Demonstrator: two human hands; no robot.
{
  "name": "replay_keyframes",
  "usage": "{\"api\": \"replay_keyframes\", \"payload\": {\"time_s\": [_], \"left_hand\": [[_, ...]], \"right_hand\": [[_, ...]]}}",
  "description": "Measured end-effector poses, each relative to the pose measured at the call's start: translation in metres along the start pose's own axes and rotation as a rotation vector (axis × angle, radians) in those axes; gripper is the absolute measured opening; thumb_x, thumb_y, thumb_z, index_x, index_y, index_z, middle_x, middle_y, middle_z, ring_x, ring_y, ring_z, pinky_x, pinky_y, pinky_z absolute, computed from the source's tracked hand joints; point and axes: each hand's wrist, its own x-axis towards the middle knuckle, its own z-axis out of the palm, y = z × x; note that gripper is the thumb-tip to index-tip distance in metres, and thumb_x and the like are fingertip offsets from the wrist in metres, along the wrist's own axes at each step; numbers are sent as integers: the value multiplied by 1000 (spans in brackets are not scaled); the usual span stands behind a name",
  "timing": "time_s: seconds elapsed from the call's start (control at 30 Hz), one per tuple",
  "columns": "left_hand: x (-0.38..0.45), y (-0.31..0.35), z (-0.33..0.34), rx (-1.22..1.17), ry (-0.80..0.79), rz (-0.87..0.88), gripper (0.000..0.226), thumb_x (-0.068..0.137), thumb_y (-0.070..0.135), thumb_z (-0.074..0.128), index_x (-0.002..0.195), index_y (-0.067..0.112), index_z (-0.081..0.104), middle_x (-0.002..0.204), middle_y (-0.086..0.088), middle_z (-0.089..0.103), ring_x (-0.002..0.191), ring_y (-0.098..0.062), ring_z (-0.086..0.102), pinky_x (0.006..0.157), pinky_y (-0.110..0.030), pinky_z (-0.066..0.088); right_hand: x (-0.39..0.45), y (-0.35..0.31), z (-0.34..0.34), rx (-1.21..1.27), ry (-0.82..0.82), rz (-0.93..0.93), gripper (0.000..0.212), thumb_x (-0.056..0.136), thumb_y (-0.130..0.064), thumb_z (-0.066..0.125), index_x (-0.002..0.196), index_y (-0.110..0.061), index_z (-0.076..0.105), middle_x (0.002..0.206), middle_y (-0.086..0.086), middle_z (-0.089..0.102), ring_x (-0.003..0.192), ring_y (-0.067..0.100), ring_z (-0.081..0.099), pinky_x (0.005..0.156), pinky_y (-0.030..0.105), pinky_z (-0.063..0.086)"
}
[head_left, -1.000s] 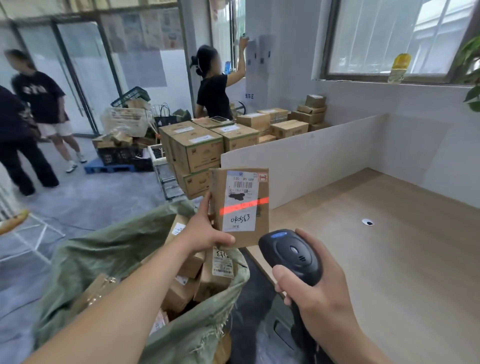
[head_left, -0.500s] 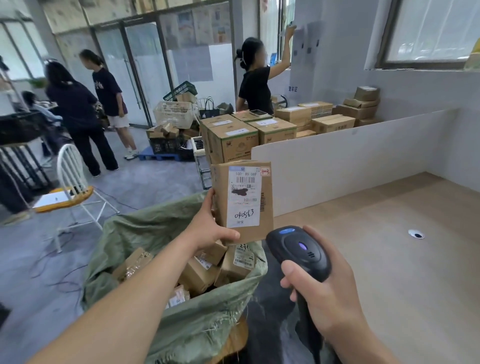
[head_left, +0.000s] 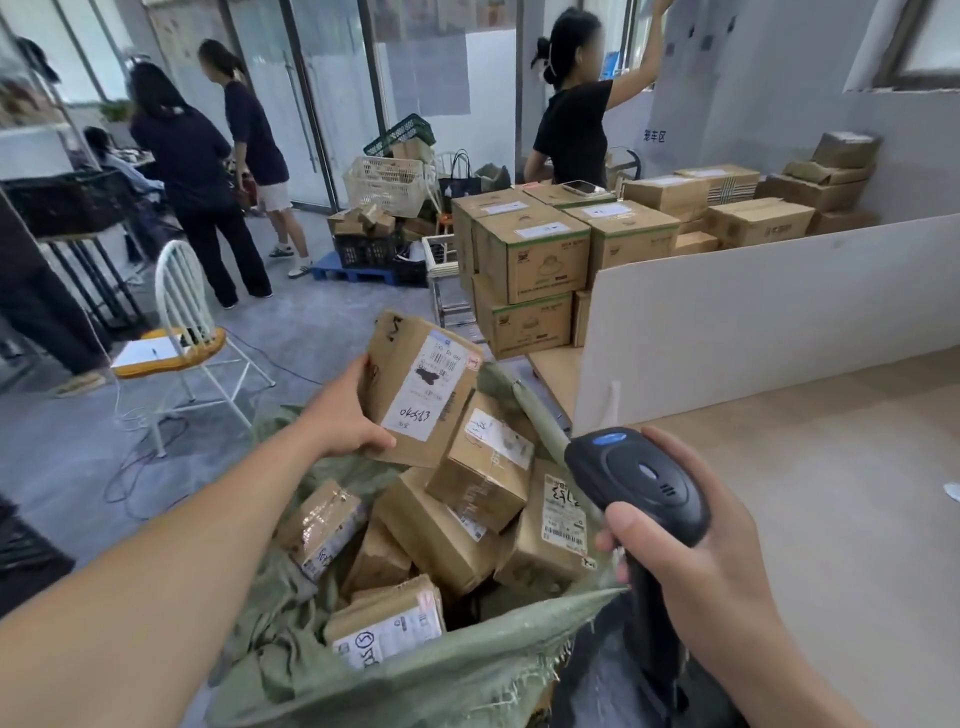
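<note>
My left hand (head_left: 345, 418) grips a flat cardboard parcel (head_left: 415, 387) with a white shipping label, tilted and held just above the mouth of a green woven sack (head_left: 415, 675). Several more labelled cardboard parcels (head_left: 480, 465) lie inside the sack. To the right of the sack, my right hand (head_left: 711, 566) holds a black handheld barcode scanner (head_left: 641, 475) by its handle, its head level with the sack's rim. No scan beam shows on the label.
A wooden table (head_left: 831, 493) with a white divider board (head_left: 753, 317) is at right. Stacked cartons (head_left: 535, 260) stand behind the sack. A white chair (head_left: 182, 322) stands at left. Three people (head_left: 571, 119) stand in the background near crates and baskets.
My left hand has lowered and tilted the parcel from upright in front of the scanner down toward the sack. The red scan line on the label is gone. My view has turned left and down.
</note>
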Motion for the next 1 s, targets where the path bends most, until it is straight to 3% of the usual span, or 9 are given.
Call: {"api": "replay_keyframes", "payload": {"time_s": [0.1, 0.2, 0.37, 0.43, 0.6, 0.7, 0.83, 0.93, 1.0], "left_hand": [[35, -47, -12, 221, -16, -81, 139, 48, 30, 93, 158, 37, 8, 147, -10, 44, 128, -32, 50, 102, -40, 46], [62, -86, -13, 398, -78, -124, 141, 47, 33, 93, 158, 42, 6, 140, -16, 42, 113, -35, 57, 97, -39, 50], [97, -129, 2, 538, -173, -133, 132, 57, 25, 88, 158, 43, 3, 144, -10, 34, 104, -29, 60, 79, -36, 55], [110, -141, 11, 569, -184, -101, 125, 63, 22, 82, 158, 43, 4, 145, -7, 33, 104, -26, 59, 78, -36, 57], [143, -159, 35, 634, -211, -15, 105, 75, 29, 75, 159, 37, 12, 147, -6, 33, 131, -28, 40, 100, -39, 48], [160, -163, 48, 665, -243, 33, 95, 79, 33, 73, 158, 36, 20, 149, -6, 32, 134, -29, 36, 105, -39, 45], [172, -171, 66, 641, -162, 80, 69, 85, 17, 67, 147, 26, 37, 151, -5, 30, 137, -29, 28, 94, -42, 51], [173, -174, 75, 577, -75, 45, 51, 83, 3, 64, 129, 17, 46, 139, -8, 33, 130, -29, 30, 81, -39, 53], [174, -173, 81, 524, -48, 10, 44, 84, 6, 68, 122, 14, 47, 132, -9, 34, 127, -29, 33, 83, -38, 52]], "right_hand": [[27, 9, 38, -38, -5, 0, 77, 54, -44, 82, 128, -41, 63, 97, 11, 76, 80, 23, 74, 69, 33, 57], [49, 19, 71, -75, -14, 23, 78, 53, -47, 80, 129, -41, 61, 101, 13, 75, 88, 24, 76, 70, 27, 58], [75, 31, 114, -64, -41, 85, 76, 48, -44, 81, 122, -45, 64, 97, 14, 74, 71, 14, 70, 63, 21, 54], [85, 37, 123, -79, -29, 101, 77, 48, -44, 82, 123, -45, 64, 98, 14, 75, 74, 16, 70, 65, 24, 55], [101, 50, 135, -109, 5, 137, 81, 48, -43, 85, 126, -46, 63, 102, 15, 74, 75, 21, 70, 71, 35, 56], [110, 57, 137, -119, 29, 166, 82, 47, -42, 86, 126, -45, 63, 101, 15, 74, 74, 20, 69, 71, 35, 56], [114, 63, 138, -129, 50, 193, 80, 46, -41, 85, 124, -45, 64, 99, 13, 75, 72, 18, 69, 70, 34, 56], [116, 66, 137, -142, 77, 199, 82, 46, -43, 85, 125, -43, 64, 100, 14, 75, 73, 20, 69, 70, 33, 56], [116, 67, 137, -151, 87, 201, 84, 47, -45, 86, 127, -42, 64, 101, 15, 74, 74, 22, 69, 68, 33, 56]]}}
